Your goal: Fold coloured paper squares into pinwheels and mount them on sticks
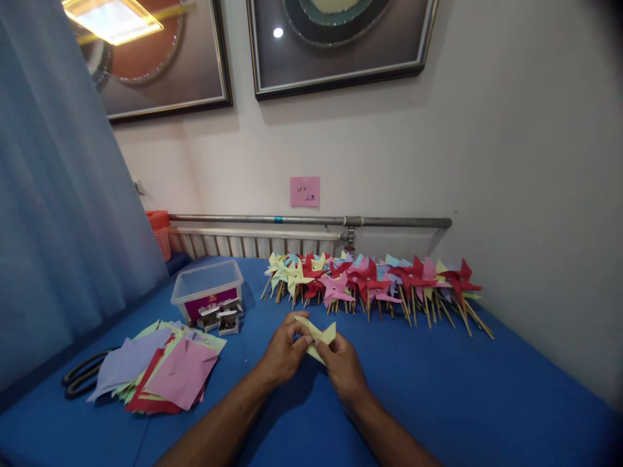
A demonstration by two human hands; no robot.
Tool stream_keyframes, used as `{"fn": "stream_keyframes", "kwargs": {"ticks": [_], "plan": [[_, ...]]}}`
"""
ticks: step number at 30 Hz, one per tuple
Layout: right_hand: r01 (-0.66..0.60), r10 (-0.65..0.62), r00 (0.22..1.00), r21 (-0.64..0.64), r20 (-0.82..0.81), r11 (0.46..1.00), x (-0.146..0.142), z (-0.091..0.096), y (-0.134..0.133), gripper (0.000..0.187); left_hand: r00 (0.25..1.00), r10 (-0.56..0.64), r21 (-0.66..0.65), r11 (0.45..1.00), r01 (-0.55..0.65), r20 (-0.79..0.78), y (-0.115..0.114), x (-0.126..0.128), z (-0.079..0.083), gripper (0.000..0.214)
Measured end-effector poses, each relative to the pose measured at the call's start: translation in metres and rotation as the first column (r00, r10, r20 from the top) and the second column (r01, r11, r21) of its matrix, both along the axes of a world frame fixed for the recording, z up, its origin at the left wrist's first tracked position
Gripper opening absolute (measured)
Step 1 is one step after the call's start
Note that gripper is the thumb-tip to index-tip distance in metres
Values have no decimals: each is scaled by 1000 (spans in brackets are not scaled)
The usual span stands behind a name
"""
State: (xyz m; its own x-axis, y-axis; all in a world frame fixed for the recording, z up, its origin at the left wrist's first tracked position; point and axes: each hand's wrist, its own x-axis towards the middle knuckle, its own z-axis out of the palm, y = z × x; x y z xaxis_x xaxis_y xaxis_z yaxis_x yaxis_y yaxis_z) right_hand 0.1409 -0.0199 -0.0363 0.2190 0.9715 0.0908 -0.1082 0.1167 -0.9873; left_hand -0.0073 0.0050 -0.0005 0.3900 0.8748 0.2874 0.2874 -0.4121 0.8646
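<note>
Between my two hands, above the blue surface (418, 395), is a pale yellow paper pinwheel (318, 337) with its corners partly folded inward. My left hand (287, 349) is closed on its left side, thumb and fingers pinching the paper near the middle. On the right edge, my right hand (344, 370) grips the same paper, its thumb pressed close to the centre. Whether a pin is in the middle I cannot tell. Beyond my hands lies a long row of finished-looking paper pinwheels (368, 279) on thin sticks, in red, pink, yellow, blue and purple.
At left is a pile of cut coloured paper squares (182, 373), with black-handled scissors (80, 376) partly beneath it. Behind them stand a clear plastic tub (209, 285) and small boxes of pins (228, 322). A blue curtain (63, 194) hangs at left; a radiator and pipe (311, 220) line the wall.
</note>
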Motion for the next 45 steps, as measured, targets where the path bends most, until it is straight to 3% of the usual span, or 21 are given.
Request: {"fn": "stream_keyframes", "kwargs": {"ticks": [10,16,26,45], "plan": [[-36,36,999,16,-5,999,0,1,-3,30,1000,11,16,1000,-11,2,1,0,1,11],[-44,44,999,11,-21,999,0,4,-3,33,994,99,-24,995,-101,-50,2,3,-2,10],[-61,61,998,12,-3,998,1,0,-3,39,995,101,-40,994,-102,-17,-1,4,-3,8],[-111,106,993,104,50,988,2,10,-5,48,990,139,42,990,-137,-38,-4,4,-1,11]]}}
